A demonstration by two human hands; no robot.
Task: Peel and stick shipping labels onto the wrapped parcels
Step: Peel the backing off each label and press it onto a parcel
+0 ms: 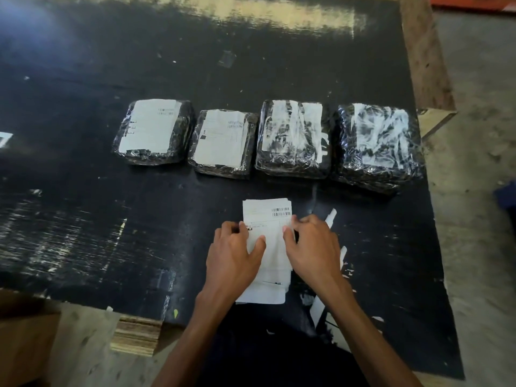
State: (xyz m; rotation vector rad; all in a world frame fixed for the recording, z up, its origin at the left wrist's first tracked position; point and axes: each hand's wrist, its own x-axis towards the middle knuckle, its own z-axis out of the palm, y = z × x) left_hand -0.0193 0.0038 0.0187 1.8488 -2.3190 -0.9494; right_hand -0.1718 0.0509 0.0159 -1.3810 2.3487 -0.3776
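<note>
Below the parcels (222, 143), left hand (234, 255) and right hand (312, 247) pinch label (266, 215) lying lengthwise away.

Room's on the left
Four parcels (291, 135), nearly touching, block the middle, label stack (266, 212) in front; table (69, 163) bare left and behind.

We counted four wrapped parcels on one table (83, 107): the leftmost parcel (153, 131), second parcel (222, 143), third parcel (293, 138) and rightmost parcel (375, 143). Two bore whole labels and two bore torn white scraps. We saw one stack of labels (269, 216), its sheets uncountable, and two hands, the left hand (231, 252) and right hand (312, 247).
</note>
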